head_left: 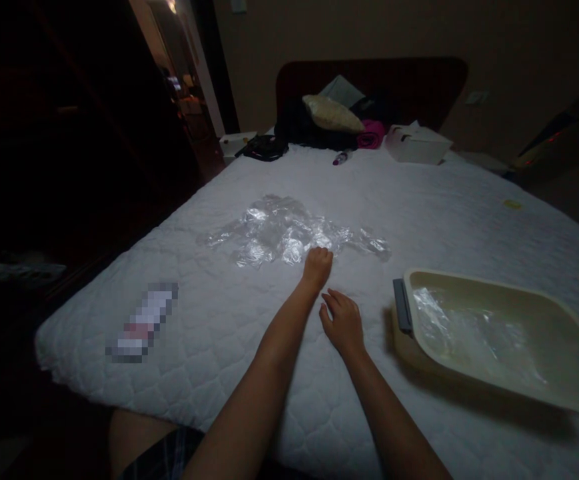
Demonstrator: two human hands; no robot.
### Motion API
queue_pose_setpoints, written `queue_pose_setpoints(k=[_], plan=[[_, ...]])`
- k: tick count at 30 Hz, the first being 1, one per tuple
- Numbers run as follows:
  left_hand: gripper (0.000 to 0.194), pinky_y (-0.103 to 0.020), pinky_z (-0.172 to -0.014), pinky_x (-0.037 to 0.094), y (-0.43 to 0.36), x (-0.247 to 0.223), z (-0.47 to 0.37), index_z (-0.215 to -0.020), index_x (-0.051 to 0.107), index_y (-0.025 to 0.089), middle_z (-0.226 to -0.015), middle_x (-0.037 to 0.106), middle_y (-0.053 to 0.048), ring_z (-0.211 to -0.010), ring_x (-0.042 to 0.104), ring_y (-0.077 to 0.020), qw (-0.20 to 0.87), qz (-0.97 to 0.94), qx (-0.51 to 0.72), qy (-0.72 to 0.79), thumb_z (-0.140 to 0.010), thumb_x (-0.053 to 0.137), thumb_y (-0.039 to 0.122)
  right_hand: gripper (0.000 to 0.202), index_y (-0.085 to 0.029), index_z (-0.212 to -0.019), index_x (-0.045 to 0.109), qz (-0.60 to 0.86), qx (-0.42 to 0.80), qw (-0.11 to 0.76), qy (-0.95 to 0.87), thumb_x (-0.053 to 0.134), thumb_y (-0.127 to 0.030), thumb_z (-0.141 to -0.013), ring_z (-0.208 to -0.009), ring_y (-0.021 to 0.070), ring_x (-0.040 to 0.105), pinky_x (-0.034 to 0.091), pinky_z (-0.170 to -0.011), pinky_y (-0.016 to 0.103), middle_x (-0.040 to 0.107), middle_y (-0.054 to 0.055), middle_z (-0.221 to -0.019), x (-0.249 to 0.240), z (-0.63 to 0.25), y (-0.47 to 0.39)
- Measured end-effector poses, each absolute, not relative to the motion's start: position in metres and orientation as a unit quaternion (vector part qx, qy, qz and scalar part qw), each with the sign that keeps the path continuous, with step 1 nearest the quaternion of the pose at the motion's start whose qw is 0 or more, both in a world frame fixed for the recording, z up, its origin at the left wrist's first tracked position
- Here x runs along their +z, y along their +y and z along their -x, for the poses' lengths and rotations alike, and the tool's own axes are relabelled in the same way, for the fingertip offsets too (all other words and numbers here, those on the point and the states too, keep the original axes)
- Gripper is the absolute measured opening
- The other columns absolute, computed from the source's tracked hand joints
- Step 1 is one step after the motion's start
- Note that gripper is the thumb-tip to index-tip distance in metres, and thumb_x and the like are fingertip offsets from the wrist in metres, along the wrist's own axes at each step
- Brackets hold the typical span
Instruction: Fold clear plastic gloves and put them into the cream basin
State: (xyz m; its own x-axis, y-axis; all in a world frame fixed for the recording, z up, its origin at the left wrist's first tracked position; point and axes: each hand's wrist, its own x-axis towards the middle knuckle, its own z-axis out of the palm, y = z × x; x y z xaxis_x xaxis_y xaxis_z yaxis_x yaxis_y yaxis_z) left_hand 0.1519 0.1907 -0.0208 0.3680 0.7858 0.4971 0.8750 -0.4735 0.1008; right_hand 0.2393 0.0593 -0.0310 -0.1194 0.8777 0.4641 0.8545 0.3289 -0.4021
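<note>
Crumpled clear plastic bags lie in a loose pile on the white quilted bed. My left hand is closed at the near edge of the pile; whatever its fingers may hold is too small to make out. Just below and to the right of it, my right hand hovers over or rests on the quilt, its fingers apart and holding nothing. On the right stands a cream plastic basin with a grey handle, and more clear plastic lies inside it.
A pixelated flat object lies at the left of the bed. Farther back are a white box, a patterned pillow, a pink roll, a small bottle and a black bag. A yellow item lies at right.
</note>
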Motion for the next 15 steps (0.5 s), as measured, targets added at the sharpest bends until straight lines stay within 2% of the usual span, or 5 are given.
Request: queue_pose_setpoints(k=[5, 9, 12, 15], plan=[[0.012, -0.037, -0.075, 0.038, 0.181, -0.017, -0.148, -0.082, 0.055, 0.015, -0.082, 0.055, -0.010, -0.083, 0.049, -0.0231, 0.089, 0.817, -0.253, -0.510, -0.083, 0.043, 0.013, 0.028, -0.019, -0.102, 0.061, 0.580, 0.018, 0.320, -0.749, 0.042, -0.025, -0.082, -0.105, 0.0237, 0.051, 0.035, -0.092, 0.041, 0.059, 0.010, -0.113, -0.031, -0.239, 0.059], [0.014, -0.037, -0.076, 0.040, 0.167, -0.021, -0.140, -0.080, 0.055, 0.015, -0.082, 0.056, -0.009, -0.086, 0.051, -0.0219, 0.044, 0.824, -0.276, -0.492, -0.084, 0.048, 0.027, 0.026, -0.018, -0.098, 0.061, 0.573, 0.028, 0.349, -0.741, 0.042, -0.023, -0.082, -0.102, 0.0230, 0.053, 0.036, -0.092, 0.040, 0.061, 0.011, -0.109, -0.031, -0.240, 0.059], [0.017, -0.039, -0.084, 0.041, 0.147, -0.024, -0.129, -0.082, 0.056, 0.016, -0.094, 0.058, -0.010, -0.101, 0.050, -0.0216, 0.024, 0.836, -0.308, -0.454, -0.085, 0.046, 0.029, 0.025, -0.018, -0.096, 0.061, 0.565, 0.056, 0.398, -0.720, 0.042, -0.022, -0.081, -0.096, 0.0219, 0.055, 0.040, -0.088, 0.039, 0.063, 0.010, -0.100, -0.029, -0.241, 0.058], [0.017, -0.044, -0.093, 0.037, 0.122, -0.024, -0.113, -0.085, 0.057, 0.016, -0.114, 0.053, -0.011, -0.120, 0.038, -0.0233, 0.029, 0.822, -0.347, -0.451, -0.087, 0.042, 0.023, 0.024, -0.020, -0.094, 0.061, 0.569, 0.085, 0.447, -0.685, 0.040, -0.023, -0.081, -0.089, 0.0215, 0.056, 0.044, -0.083, 0.038, 0.064, 0.008, -0.091, -0.025, -0.242, 0.055]])
